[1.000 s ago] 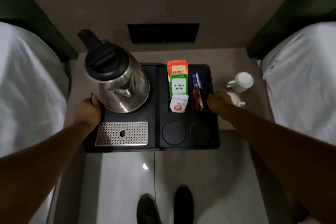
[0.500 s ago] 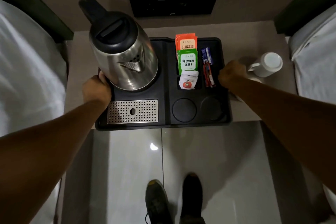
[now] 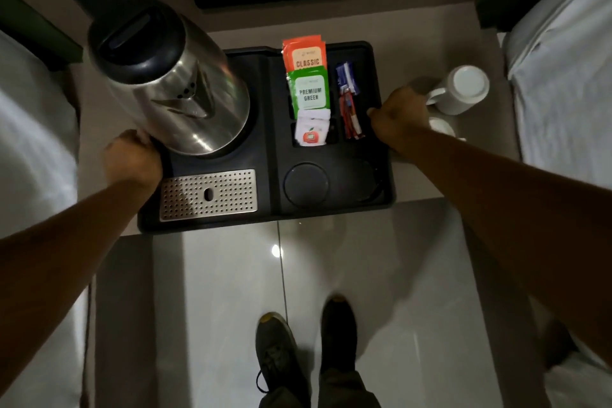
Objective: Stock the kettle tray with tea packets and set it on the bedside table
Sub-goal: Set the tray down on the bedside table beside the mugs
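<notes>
Both my arms reach forward and down. My left hand (image 3: 132, 159) curls its fingers around the tray's (image 3: 331, 209) left edge beside the kettle (image 3: 172, 83); my right hand (image 3: 400, 116) clamps the right edge, fingertips hidden under the rim. The tray sits on the tabletop (image 3: 414, 53), its near edge overhanging. A far mug (image 3: 463, 89) shows clearly; a second is mostly hidden behind my right wrist. Packets (image 3: 308, 86) read "CLASSIC" and "PREMIUM GREEN"; the sachets' (image 3: 347, 103) print is illegible.
</notes>
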`<control>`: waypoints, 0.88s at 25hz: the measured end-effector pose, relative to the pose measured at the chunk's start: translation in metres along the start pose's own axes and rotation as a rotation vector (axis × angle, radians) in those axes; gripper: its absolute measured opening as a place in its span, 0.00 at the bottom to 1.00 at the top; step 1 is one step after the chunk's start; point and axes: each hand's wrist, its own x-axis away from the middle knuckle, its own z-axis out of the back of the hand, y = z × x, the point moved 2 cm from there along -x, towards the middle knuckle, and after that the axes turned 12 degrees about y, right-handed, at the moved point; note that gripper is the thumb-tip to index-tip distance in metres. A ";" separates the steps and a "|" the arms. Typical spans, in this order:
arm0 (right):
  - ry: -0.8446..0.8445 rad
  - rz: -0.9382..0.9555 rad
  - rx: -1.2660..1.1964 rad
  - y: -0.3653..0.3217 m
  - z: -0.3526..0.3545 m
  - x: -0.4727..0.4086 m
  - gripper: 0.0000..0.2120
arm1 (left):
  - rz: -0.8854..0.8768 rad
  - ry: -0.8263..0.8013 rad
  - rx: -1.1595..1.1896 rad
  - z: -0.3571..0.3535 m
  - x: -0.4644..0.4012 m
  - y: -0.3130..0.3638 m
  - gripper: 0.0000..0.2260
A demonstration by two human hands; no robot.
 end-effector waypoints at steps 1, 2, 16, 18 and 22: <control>0.007 0.062 0.017 0.005 0.012 0.001 0.12 | 0.130 0.009 0.028 -0.001 0.004 -0.006 0.19; 0.033 0.139 0.039 0.011 0.024 0.001 0.11 | 0.275 0.010 0.028 0.003 0.012 -0.015 0.21; -0.260 0.491 0.571 0.076 0.066 -0.085 0.37 | -1.016 -0.596 -0.041 -0.071 0.204 0.339 0.29; -0.236 0.420 0.534 0.079 0.069 -0.082 0.35 | -0.995 -0.647 0.016 -0.078 0.203 0.336 0.27; -0.058 0.247 0.291 0.078 0.093 -0.053 0.36 | -0.943 -0.592 0.171 -0.041 0.185 0.306 0.32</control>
